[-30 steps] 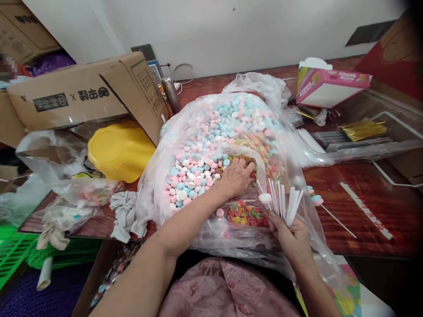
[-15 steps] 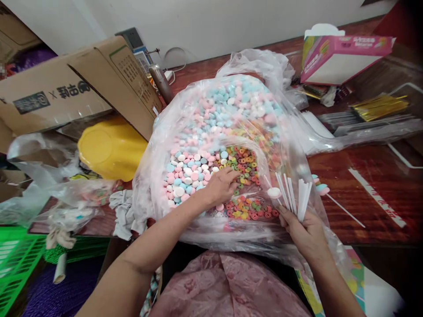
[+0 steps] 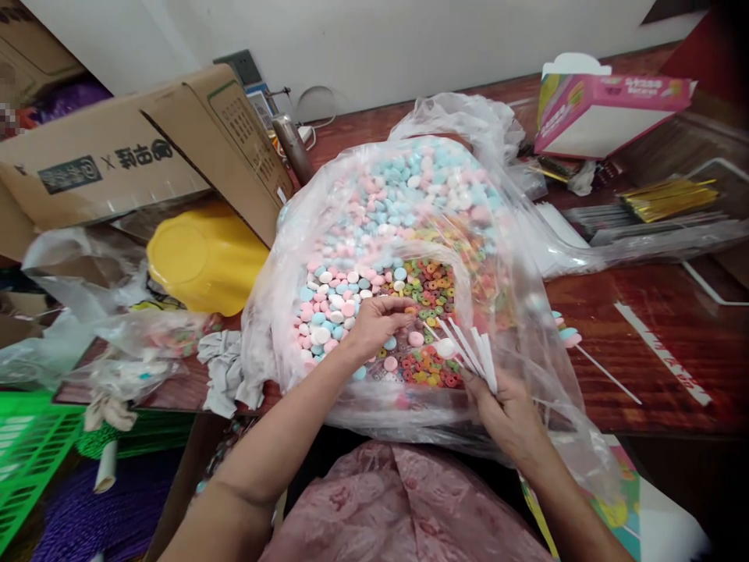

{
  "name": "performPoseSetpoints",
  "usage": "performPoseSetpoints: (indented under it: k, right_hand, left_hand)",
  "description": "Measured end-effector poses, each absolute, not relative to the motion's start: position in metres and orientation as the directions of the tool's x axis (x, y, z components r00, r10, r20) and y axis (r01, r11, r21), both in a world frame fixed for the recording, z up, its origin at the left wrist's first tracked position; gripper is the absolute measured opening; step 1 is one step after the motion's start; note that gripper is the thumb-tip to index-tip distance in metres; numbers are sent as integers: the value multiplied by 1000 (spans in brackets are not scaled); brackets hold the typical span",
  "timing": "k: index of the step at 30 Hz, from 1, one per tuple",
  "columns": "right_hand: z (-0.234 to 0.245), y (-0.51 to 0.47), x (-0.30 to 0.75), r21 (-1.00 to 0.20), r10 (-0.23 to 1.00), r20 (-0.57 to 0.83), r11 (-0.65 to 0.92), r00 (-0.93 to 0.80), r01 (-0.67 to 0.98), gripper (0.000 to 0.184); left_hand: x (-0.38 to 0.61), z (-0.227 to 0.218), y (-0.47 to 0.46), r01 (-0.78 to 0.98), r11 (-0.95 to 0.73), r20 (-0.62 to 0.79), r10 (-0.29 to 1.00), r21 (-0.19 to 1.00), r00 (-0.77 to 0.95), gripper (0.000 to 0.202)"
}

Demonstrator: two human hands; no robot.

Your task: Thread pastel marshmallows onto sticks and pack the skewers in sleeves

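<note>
My left hand (image 3: 378, 326) is closed in a pinch on a small orange-red ring candy (image 3: 411, 311), above the opened plastic bag. In my right hand (image 3: 504, 410) is a fanned bundle of white sticks (image 3: 480, 355). One of them carries a white oval candy (image 3: 448, 348), and its tip points toward my left hand. Below both hands lie small coloured ring candies (image 3: 431, 367). Pink, blue and white button-shaped candies (image 3: 332, 312) fill the left part of the clear plastic bag (image 3: 263, 312).
A yellow scalloped container (image 3: 202, 257) and a cardboard box (image 3: 99, 168) stand left. On the wooden table (image 3: 655, 312) at right lie a candy stick (image 3: 605, 375), a white strip (image 3: 664, 355) and gold ties (image 3: 667, 199). A pink carton (image 3: 614, 109) stands at back right.
My left hand has drawn back slightly from the ring candies and now pinches one. My right hand has moved left with the sticks, bringing them close to my left hand and tilting them toward it.
</note>
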State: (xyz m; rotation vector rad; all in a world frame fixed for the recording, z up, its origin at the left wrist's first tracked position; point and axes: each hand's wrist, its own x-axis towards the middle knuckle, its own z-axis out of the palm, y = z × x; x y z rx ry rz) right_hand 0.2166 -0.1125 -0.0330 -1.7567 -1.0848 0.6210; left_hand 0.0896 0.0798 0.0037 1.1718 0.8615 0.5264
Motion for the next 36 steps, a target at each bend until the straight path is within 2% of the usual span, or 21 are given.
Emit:
performPoseSetpoints:
  k: [5,9,12,17,20,23,27,31,36]
  right_hand:
    - [-23,-97,210,-873,926,55,-137,373,469,32]
    - [-25,-97,207,-845,919,59,-162,390,509,34]
    - [-29,-98,204,-837,890,68,-195,451,511,33]
    - [-26,-93,199,-831,884,72,-202,461,518,34]
    - [-20,-89,196,-846,871,69,-208,487,491,31]
    - [-13,-85,191,-882,834,115,-163,539,441,30]
    - [-10,-78,175,-921,785,160,-99,598,377,30]
    - [-17,-73,162,-932,800,176,-51,574,358,26]
    - [-19,-70,162,-941,800,184,-26,572,339,27]
  left_hand:
    - [77,8,57,-42,257,-188,798,966,572,26]
    - [64,0,46,-22,-15,24,843,1000,537,20]
    - [60,-5,46,40,-221,168,836,974,522,15]
    - [65,-6,54,-24,-420,376,784,907,495,8]
    - [69,-2,57,-28,-520,466,738,854,488,11]
    - [69,2,59,-108,-489,484,762,865,430,7]
    - [67,9,61,-186,-370,412,853,910,321,7]
    - [69,12,60,-198,-393,434,863,898,257,7]
    - [75,10,49,-218,-385,440,826,897,352,3]
